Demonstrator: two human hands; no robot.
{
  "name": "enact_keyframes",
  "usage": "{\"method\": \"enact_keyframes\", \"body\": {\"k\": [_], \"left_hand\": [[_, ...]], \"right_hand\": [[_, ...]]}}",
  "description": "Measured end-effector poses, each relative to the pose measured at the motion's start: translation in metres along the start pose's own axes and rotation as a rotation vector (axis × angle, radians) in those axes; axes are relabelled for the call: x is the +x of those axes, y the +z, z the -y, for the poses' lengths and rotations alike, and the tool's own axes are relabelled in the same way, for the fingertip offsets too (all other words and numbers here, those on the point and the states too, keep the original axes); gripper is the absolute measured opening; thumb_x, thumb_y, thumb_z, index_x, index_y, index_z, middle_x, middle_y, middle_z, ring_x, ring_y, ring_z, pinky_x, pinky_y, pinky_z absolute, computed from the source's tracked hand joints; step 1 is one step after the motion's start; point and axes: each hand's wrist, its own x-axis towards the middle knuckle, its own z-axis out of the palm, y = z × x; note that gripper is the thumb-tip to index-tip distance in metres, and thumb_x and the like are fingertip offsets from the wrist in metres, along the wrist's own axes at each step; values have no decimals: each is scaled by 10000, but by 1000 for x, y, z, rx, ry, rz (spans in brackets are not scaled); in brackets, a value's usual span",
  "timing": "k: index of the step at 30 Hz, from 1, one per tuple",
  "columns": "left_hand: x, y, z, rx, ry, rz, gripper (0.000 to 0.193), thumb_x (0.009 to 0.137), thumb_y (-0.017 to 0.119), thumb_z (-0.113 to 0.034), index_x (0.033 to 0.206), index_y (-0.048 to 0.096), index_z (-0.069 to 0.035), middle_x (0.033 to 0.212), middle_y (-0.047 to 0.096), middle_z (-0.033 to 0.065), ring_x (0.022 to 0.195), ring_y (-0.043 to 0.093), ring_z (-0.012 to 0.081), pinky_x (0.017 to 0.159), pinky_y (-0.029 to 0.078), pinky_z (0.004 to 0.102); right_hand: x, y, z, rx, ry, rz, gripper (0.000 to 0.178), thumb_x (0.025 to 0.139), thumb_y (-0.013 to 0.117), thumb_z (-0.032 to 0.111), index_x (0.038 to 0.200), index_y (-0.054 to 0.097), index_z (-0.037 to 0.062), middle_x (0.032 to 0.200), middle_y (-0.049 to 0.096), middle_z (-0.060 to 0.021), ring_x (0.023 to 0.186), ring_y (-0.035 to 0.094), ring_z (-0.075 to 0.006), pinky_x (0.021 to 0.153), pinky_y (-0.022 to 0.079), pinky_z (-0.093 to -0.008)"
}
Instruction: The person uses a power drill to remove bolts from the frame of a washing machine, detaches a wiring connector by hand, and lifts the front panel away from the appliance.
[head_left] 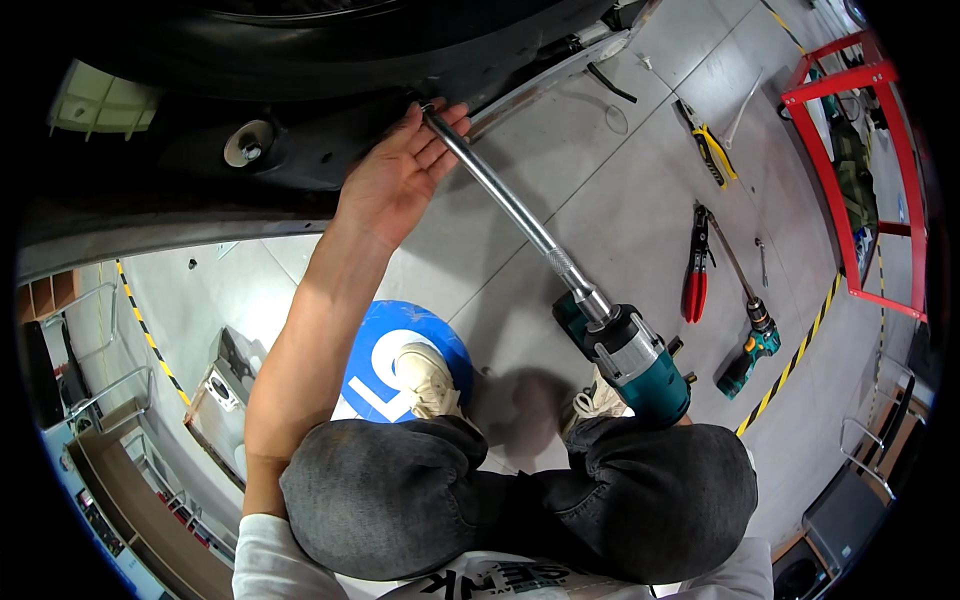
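A long silver extension bar (497, 190) slants from a teal and black cordless impact wrench (640, 362) up to the underside of a black vehicle body panel (300, 165). At its far end my left hand (395, 180) is palm up, thumb and fingers around the tip, fingers partly extended behind the bar. What the tip meets is hidden in shadow by the fingertips. My right hand (686, 420) is almost wholly covered by the impact wrench, with only a sliver of skin showing; it holds the tool above my right knee.
On the tiled floor to the right lie yellow-black pliers (712, 150), red-handled pliers (697, 265) and a teal drill (750, 350) with a long bit. A red metal cart (895, 180) stands beyond. A blue round floor marking (430, 325) lies under my left shoe.
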Motion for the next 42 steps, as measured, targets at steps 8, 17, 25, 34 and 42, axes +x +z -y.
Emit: {"method": "enact_keyframes", "body": {"k": [8,17,25,34,42], "left_hand": [[-1,1,-1,8,15,-15,297,968,433,-224,1141,503,8,1157,569,171,1101,543,254,975,439,350],[-2,5,-3,31,12,-36,343,989,366,-218,1186,492,33,1188,557,172,1120,534,260,995,433,362],[-1,4,-2,34,10,-45,343,988,367,-219,1187,491,32,1184,561,168,1114,539,259,992,434,358],[1,3,-2,13,0,-31,300,971,426,-221,1128,511,21,1140,580,165,1084,551,255,977,439,346],[-2,5,-3,9,0,-54,357,992,355,-225,1203,479,35,1196,551,164,1129,520,255,1003,424,357]], "right_hand": [[0,2,32,144,74,9,377,716,735,93,1060,593,32,936,621,-67,834,618,-160,727,490,-263],[-1,2,29,109,39,-6,389,739,722,109,1093,586,22,1014,627,-97,905,622,-185,797,486,-284],[2,5,32,-10,-96,-17,368,735,719,96,1070,587,27,979,625,-81,876,617,-174,777,483,-277],[3,3,-5,179,10,17,317,744,720,110,1021,587,34,877,606,-44,797,607,-145,699,489,-280],[1,4,22,21,-38,26,369,744,717,129,1080,590,41,1006,634,-98,880,641,-215,759,504,-299]]}}
